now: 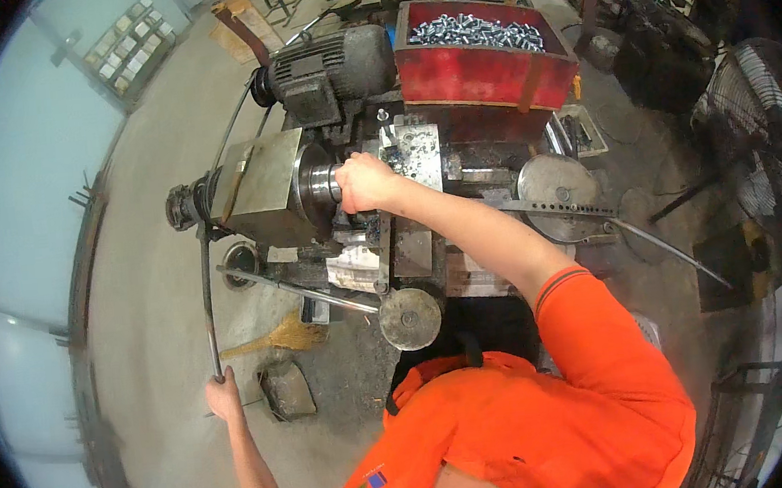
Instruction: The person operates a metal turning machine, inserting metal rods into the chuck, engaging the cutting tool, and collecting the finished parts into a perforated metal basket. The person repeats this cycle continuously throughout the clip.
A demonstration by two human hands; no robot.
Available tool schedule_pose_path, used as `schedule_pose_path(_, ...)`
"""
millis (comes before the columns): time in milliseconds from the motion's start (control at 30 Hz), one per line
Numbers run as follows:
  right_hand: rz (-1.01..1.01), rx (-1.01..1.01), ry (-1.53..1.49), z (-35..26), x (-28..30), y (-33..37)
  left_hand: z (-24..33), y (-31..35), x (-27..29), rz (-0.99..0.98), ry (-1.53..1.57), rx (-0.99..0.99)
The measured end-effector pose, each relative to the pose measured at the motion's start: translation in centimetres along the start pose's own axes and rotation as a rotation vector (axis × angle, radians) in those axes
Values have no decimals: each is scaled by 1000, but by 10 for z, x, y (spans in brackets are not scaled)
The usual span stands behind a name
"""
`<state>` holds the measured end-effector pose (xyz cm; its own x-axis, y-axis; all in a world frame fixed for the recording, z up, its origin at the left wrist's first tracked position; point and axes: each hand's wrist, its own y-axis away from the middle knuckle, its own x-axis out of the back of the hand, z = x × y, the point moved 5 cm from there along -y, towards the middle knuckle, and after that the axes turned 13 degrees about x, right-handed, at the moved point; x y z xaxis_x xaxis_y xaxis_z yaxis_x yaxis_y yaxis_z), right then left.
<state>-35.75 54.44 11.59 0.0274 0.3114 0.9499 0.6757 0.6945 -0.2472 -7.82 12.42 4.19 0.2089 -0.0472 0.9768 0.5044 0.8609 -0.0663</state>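
My left hand point(225, 396) is wrapped round the lower end of a long metal lever point(210, 306). That lever runs up to the belt-driven headstock point(260, 176) of a small lathe-like machine. Across the machine reaches my right arm, and my right hand point(367, 183) is closed at the shiny round spindle nose point(320, 183). Whatever its fingers hold there is hidden by the hand. Just right of it stands a metal tool block point(420, 153) speckled with chips. Below, a bar handle point(321, 297) slants to a round metal disc point(410, 319).
Behind the machine sit an electric motor point(329, 68) and a red bin point(478, 74) heaped with small metal parts. A large handwheel point(558, 187) with a perforated bar lies right. On the floor are a straw broom point(292, 334) and a dustpan point(288, 391). A fan point(752, 119) stands far right.
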Motion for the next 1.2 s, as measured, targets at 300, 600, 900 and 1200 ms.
schedule_pose_path(300,125,-319,165,70,121,57,0,17,-17,-687,421,-85)
schedule_pose_path(600,628,-212,81,75,161,268,49,-64,-72,-831,866,-73)
schedule_pose_path(900,-94,-1620,162,-2,-31,732,39,-101,-105,-985,714,82)
schedule_pose_path(1200,-543,-1369,-91,19,-152,738,10,-126,-106,-910,636,207)
